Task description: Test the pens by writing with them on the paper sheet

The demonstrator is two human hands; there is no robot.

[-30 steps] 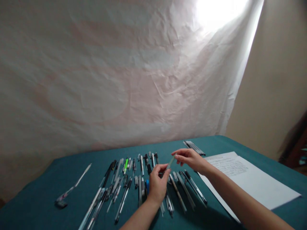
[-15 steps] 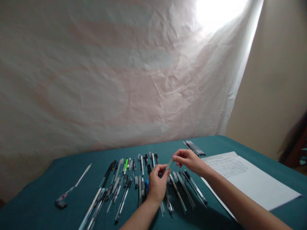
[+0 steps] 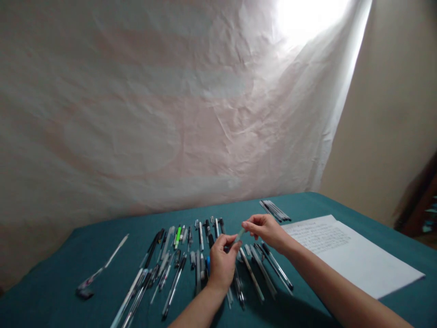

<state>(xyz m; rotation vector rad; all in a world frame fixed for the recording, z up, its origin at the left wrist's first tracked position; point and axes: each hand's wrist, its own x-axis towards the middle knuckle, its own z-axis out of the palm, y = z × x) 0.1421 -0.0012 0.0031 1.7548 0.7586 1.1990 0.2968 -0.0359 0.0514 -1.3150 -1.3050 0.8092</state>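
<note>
Between my two hands, above the middle of the table, is a slim pale-green pen [image 3: 240,235], tilted up to the right. My left hand [image 3: 223,260] is closed around its lower part, thumb and fingers pinching it. At its upper end the fingertips of my right hand [image 3: 263,228] pinch the pen. Its lower end is hidden inside my left hand, so whether it has a cap there I cannot tell. Below my hands lie several pens, among them a light-coloured pen [image 3: 251,274] and a clear pen with a black cap [image 3: 277,268].
Many pens, including a bright green one [image 3: 177,237], lie in rows on the dark green tablecloth [image 3: 116,300]. A bundle of thin refills [image 3: 275,211] is at the back right. Written-on paper sheets [image 3: 368,264] lie right, under my forearm; a thin white strip with a dark end [image 3: 85,293] lies left.
My hands keep the same grip on the pen. The right hand's fingertips are slightly nearer the left hand; the whole view has shifted a little.
</note>
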